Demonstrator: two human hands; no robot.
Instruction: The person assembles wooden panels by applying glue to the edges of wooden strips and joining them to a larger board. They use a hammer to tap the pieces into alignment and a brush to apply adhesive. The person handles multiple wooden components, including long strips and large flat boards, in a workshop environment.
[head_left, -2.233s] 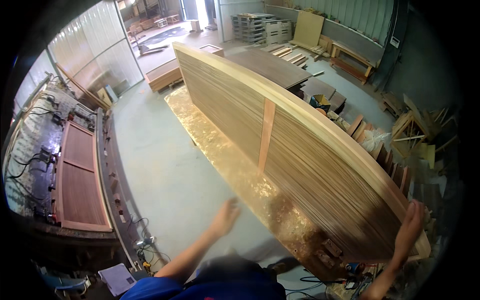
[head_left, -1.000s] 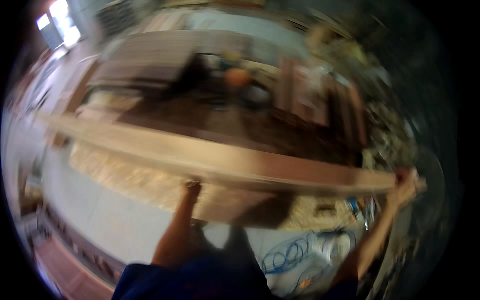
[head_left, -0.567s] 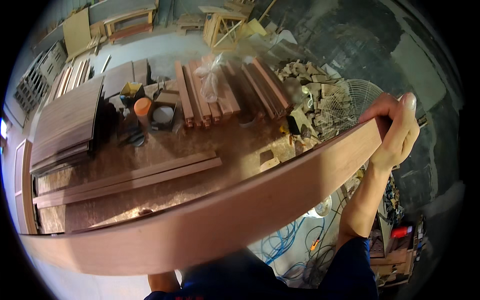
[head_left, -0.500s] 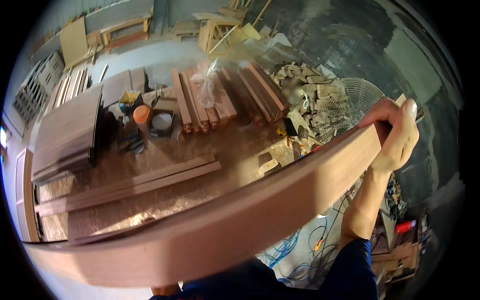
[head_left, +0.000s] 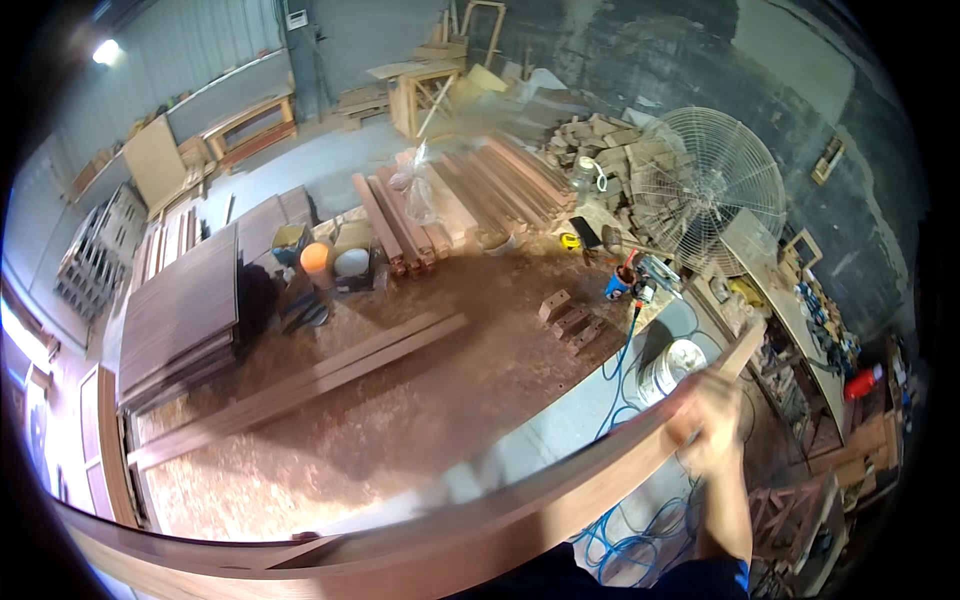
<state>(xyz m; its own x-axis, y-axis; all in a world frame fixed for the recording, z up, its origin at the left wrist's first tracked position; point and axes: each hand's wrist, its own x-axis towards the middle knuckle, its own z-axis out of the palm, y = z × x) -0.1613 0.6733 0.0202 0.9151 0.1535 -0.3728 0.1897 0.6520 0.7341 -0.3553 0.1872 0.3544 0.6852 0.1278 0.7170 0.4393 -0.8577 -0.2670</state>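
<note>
A long reddish-brown wooden board (head_left: 560,520) curves across the bottom of the head view, from the lower left rim up toward the right. My right hand (head_left: 708,408) is closed round its right end, slightly blurred by motion. Beyond that hand a paler strip of wood (head_left: 743,352) sticks out; whether it belongs to the board, I cannot tell. My left hand is out of sight. Below the board's far edge lies the brown worktable (head_left: 420,400), with two long strips (head_left: 300,388) side by side on it.
Stacked dark panels (head_left: 185,315) stand at the table's left. Behind are bundled timber strips (head_left: 490,190), an orange-lidded container (head_left: 316,258) and drilled blocks (head_left: 573,320). To the right are a power tool (head_left: 655,275), a white bucket (head_left: 672,368), a large fan (head_left: 710,190) and blue hose (head_left: 625,535).
The board and my right hand have moved down and left in the view, uncovering more tabletop, the blocks and the bucket. The view has tilted up. My left hand's visible sliver is gone.
</note>
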